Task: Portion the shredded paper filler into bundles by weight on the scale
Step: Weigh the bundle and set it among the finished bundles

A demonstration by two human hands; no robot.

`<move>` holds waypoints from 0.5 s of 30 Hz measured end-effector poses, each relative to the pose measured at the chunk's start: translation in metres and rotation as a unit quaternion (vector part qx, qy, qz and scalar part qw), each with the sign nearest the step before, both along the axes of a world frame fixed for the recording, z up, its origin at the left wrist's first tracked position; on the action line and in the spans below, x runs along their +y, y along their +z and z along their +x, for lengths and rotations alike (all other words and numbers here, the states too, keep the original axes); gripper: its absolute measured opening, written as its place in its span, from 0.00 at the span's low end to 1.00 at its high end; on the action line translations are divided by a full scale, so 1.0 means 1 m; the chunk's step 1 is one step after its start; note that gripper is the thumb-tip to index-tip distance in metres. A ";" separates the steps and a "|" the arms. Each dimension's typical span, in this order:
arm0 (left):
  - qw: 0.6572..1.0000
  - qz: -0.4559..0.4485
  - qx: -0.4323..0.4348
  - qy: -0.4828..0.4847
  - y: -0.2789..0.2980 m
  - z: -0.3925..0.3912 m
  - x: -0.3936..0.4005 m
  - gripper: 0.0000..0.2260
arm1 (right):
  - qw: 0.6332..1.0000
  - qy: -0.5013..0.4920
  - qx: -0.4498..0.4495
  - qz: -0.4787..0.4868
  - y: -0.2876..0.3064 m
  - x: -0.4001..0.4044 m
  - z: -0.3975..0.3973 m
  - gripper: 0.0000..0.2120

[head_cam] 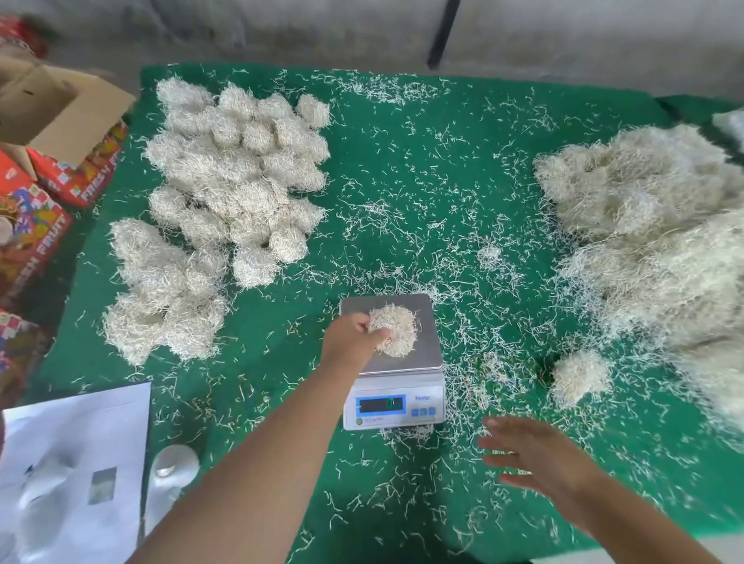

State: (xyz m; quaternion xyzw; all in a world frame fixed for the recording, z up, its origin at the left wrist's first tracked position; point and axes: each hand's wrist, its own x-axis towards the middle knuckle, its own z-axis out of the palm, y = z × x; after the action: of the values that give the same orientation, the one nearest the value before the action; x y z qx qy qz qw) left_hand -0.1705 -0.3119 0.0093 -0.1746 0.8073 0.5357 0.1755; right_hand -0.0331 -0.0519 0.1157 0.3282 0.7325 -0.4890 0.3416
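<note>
One small bundle of shredded paper sits on the steel platform of the scale, a little left of the middle. The left hand reaches over it from the near side and grips the bundle at its left edge, fingers curled into the strands. The right hand is well apart from it — it hovers low over the green table cover, in front and to the right of the scale, with fingers spread straight and holding nothing.

The scale's display faces the person; its digits are too blurred to read. Another small bundle lies on the cloth to the right of the scale. Farther right is the big loose heap of filler. On the far left side of the table lie many finished bundles, packed close together. Loose strands are scattered everywhere on the cloth. At the left edge stand colourful fruit boxes and an open carton — and a white sheet lies at the near left corner.
</note>
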 end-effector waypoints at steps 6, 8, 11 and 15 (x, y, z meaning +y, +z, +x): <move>0.996 -0.050 0.058 0.055 0.007 0.030 -0.036 0.20 | 1.000 -0.009 0.006 -0.019 -0.005 0.006 0.010 0.15; 0.991 -0.064 0.066 0.096 0.002 0.045 -0.051 0.11 | 0.999 -0.025 0.008 -0.019 -0.010 0.008 0.013 0.15; 0.987 -0.065 0.057 0.132 -0.006 0.064 -0.067 0.06 | 0.999 -0.046 0.006 -0.017 -0.015 0.007 0.014 0.14; 0.988 -0.045 0.043 0.141 -0.007 0.074 -0.075 0.08 | 0.999 -0.051 0.001 -0.018 -0.018 0.000 0.011 0.14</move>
State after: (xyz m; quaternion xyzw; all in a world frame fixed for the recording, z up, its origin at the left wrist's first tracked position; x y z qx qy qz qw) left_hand -0.0968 -0.3866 0.0018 -0.2718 0.8044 0.5254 0.0554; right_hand -0.0219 -0.0523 0.0973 0.3581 0.7063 -0.5192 0.3214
